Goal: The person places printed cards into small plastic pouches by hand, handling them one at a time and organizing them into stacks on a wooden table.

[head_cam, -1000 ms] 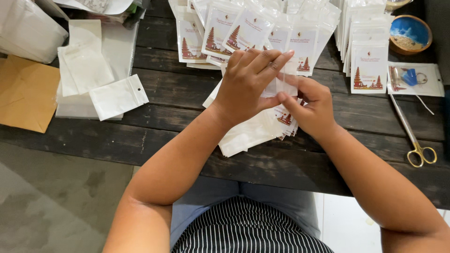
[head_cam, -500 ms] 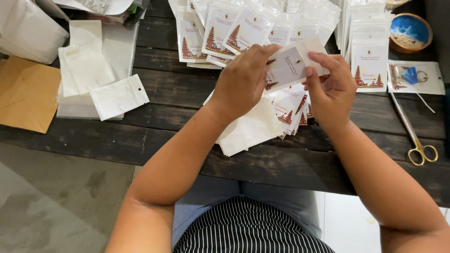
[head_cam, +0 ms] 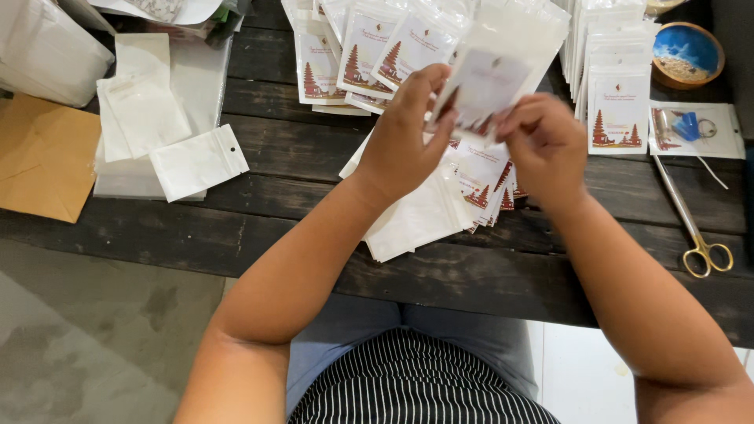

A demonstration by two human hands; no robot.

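Observation:
Both hands hold one small clear pouch [head_cam: 495, 67] with a white printed card inside, raised above the dark wooden table [head_cam: 314, 157]. My left hand [head_cam: 408, 137] pinches its lower left edge. My right hand [head_cam: 542, 141] grips its lower right corner with curled fingers. Beneath the hands lies a loose pile of similar cards and white pouches [head_cam: 440, 204]. Behind the held pouch, several filled pouches with red tower pictures [head_cam: 369, 51] are fanned out.
Neat stacks of filled pouches [head_cam: 616, 86] stand at the back right, next to a blue-lined bowl [head_cam: 687, 55]. Gold-handled scissors [head_cam: 695, 235] lie at the right. Empty white zip pouches [head_cam: 157, 126] and a brown envelope [head_cam: 43, 153] sit on the left.
The hands lifted the pouch off the pile, turned it and raised it further from the table. The right hand shifted from the pile to the pouch's lower right corner.

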